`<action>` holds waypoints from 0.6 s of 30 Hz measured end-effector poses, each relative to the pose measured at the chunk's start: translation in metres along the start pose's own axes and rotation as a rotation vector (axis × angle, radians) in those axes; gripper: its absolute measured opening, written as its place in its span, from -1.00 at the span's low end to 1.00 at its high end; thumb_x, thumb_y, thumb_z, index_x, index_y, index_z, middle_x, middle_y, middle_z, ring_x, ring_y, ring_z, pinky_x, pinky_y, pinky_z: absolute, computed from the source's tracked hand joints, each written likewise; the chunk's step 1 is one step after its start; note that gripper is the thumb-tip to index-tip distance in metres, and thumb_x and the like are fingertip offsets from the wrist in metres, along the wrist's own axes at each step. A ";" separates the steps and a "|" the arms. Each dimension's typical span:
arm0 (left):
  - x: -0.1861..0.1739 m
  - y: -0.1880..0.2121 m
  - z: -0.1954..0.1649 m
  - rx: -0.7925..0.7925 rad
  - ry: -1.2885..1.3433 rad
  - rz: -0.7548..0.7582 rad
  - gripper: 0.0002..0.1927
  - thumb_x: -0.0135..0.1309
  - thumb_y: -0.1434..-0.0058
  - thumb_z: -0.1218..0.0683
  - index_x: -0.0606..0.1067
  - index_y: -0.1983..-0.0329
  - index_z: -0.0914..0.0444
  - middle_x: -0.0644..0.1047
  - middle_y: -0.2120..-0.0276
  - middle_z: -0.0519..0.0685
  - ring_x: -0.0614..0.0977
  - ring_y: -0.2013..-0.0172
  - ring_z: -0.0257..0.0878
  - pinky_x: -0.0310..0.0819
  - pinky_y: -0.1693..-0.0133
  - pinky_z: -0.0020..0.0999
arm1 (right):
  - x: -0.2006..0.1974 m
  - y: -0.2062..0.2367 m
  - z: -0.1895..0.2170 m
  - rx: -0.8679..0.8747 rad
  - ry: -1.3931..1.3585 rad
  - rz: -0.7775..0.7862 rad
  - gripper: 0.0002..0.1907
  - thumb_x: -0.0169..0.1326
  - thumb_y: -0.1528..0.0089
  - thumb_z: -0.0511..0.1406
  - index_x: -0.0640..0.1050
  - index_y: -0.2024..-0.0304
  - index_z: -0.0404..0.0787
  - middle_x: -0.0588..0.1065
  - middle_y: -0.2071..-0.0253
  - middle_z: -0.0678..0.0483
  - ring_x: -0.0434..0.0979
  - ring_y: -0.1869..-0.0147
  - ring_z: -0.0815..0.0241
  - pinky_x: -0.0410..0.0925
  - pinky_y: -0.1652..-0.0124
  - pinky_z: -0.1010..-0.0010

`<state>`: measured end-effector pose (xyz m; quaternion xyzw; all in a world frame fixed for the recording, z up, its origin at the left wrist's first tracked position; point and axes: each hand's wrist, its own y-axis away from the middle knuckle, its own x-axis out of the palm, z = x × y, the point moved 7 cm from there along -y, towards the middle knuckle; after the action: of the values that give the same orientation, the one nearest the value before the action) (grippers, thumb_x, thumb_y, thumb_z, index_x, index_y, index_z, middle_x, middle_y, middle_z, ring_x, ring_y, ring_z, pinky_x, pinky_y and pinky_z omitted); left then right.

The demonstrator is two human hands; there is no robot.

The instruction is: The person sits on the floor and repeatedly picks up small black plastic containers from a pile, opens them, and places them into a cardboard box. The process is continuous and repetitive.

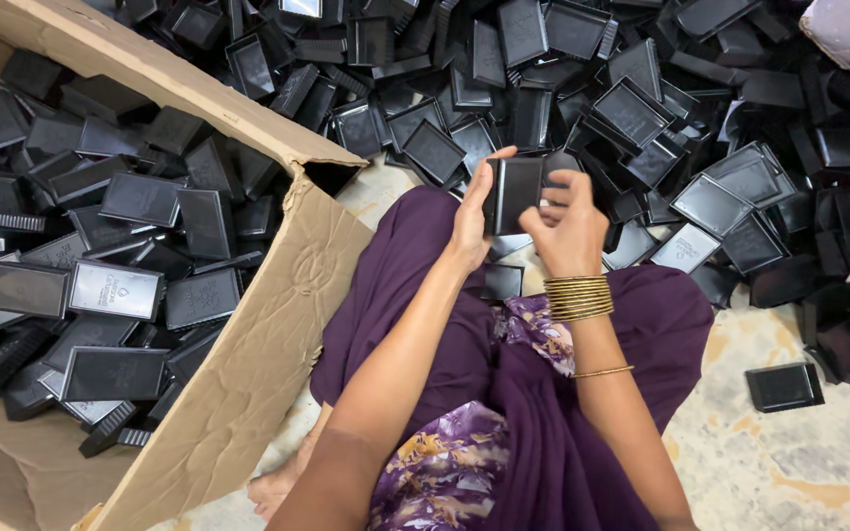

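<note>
I sit on the floor [799, 462] with both hands raised in front of me; my left hand [471, 218] grips a small black plastic tray [516, 189] along its left edge, thumb up at the top rim, and my right hand [568, 228] closes on the same tray from the right, fingers curled over its upper corner — so the piece is pinched between the two, held upright just above my lap. Gold bangles [579, 297] sit on my right wrist; my purple dress [504, 393] fills the space below.

From 12 to 3 o'clock a loose heap of black trays [641, 98] spreads across the floor, tumbled at all angles; one stray tray [784, 386] lies apart at about 4 o'clock. At 9 o'clock stands an open cardboard box [277, 324], its near flap bent outward beside my knee; inside it lie many more of the same trays [115, 290], roughly flat but unstacked.

Judging by how things lie, the work looks partway through — the box holds a good layer already, yet the heap on the floor remains large, so much appears left to handle.
</note>
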<state>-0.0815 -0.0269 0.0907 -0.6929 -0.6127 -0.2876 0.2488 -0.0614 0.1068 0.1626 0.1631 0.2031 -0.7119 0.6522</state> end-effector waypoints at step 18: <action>0.000 0.000 0.003 0.013 -0.058 0.004 -0.54 -0.25 -0.57 -0.14 0.37 -0.35 0.18 0.48 -0.12 -0.04 0.53 -0.10 -0.28 0.42 -0.14 -0.38 | 0.002 0.000 0.004 -0.044 -0.054 0.052 -0.30 0.37 -0.09 -0.25 0.39 -0.19 -0.37 0.57 -0.06 -0.23 0.68 -0.07 0.02 0.55 0.03 0.30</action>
<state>-0.0812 -0.0252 0.0889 -0.7007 -0.6199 -0.2629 0.2358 -0.0617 0.1032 0.1647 0.1346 0.1966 -0.6942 0.6792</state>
